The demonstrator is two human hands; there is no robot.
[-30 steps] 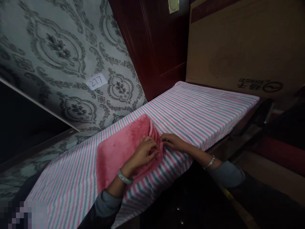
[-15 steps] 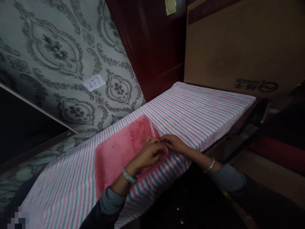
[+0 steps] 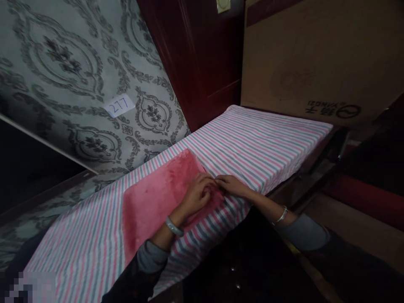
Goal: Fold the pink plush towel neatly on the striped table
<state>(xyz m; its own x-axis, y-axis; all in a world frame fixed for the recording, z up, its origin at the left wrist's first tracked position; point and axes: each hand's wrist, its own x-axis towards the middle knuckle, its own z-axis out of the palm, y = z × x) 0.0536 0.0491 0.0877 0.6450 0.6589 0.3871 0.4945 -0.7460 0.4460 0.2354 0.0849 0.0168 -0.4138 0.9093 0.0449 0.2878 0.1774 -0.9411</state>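
A pink plush cloth (image 3: 151, 198), roughly rectangular, lies on the striped sheet (image 3: 252, 143) that covers the table. At the cloth's right end my left hand (image 3: 197, 195) has its fingers curled onto the fabric, pinching the edge. My right hand (image 3: 232, 185) meets it there from the right, fingertips closed on the same edge. The fabric between the two hands is bunched, and the fingers partly hide it.
A large cardboard box (image 3: 315, 59) stands behind the table's far right end, beside a dark red door (image 3: 202, 54). Patterned wallpaper with a paper marked 277 (image 3: 119, 105) borders the left side. A dark panel (image 3: 31, 168) is at far left.
Both hands stay at the cloth's right end; my left hand's fingers have shifted slightly up along the edge, near my right fingertips. The whole view has moved a little.
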